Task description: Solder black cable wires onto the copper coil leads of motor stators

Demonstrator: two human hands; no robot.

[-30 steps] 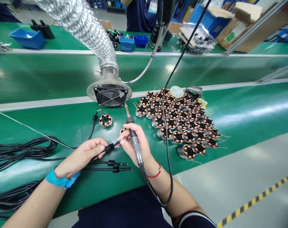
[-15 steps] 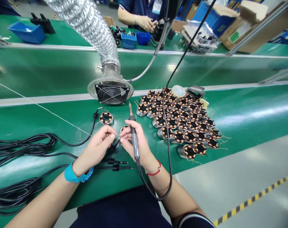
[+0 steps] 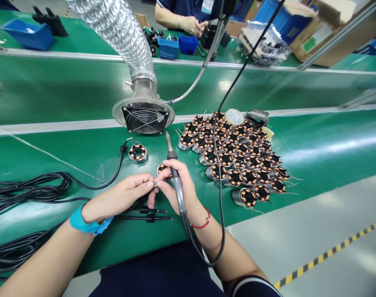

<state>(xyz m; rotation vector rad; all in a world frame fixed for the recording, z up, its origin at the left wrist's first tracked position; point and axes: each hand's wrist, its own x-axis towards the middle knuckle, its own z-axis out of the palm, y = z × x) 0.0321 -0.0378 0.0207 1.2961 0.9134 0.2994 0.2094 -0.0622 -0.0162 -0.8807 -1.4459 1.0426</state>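
Note:
My right hand [image 3: 184,187] is wrapped round a soldering iron [image 3: 179,194], its tip pointing up and away from me. The thumb and forefinger of that hand also meet the thin coloured wires [image 3: 156,185] of a cable. My left hand [image 3: 128,193] pinches the same wires from the other side, fingers closed. A motor stator [image 3: 161,168] with copper windings stands just behind my fingertips, partly hidden by them. Another stator [image 3: 138,153], wired to a black cable, sits farther back on the left. Two stripped cable ends [image 3: 151,218] lie beneath my left hand.
Rows of stators [image 3: 232,159] with loose wire ends fill the bench on the right. A fume extractor fan [image 3: 146,119] hangs ahead. Coiled black cables [image 3: 27,192] lie on the left. The iron's cord [image 3: 220,185] loops past my right arm. A co-worker's hands [image 3: 192,25] are across the bench.
My left hand has come in closer to my right, and its fingers now pinch the coloured wires. The soldering iron stays in my right hand, nearly unmoved.

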